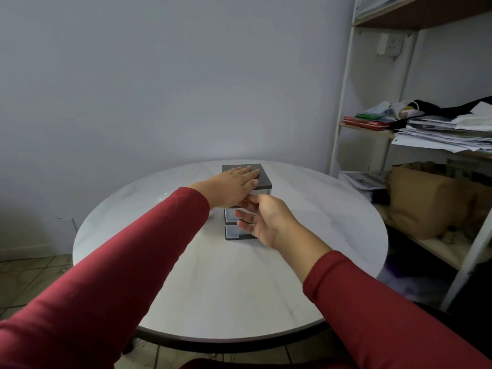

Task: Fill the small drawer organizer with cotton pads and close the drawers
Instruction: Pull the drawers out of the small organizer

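While left hand (234,186) lies flat-fingered atop the dark, clear-drawered organizer (263,179), right hand (262,222) seems loosely spread.

Dim, flat, bluish light, faint glare on the table (170,198), wide-angle bowing at edges, slightly soft detail

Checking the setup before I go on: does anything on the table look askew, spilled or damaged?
Nothing stands out. The drawer organizer stands upright on the table, the left hand flat on its top, the right hand at its drawer fronts. No spill or damage shows.
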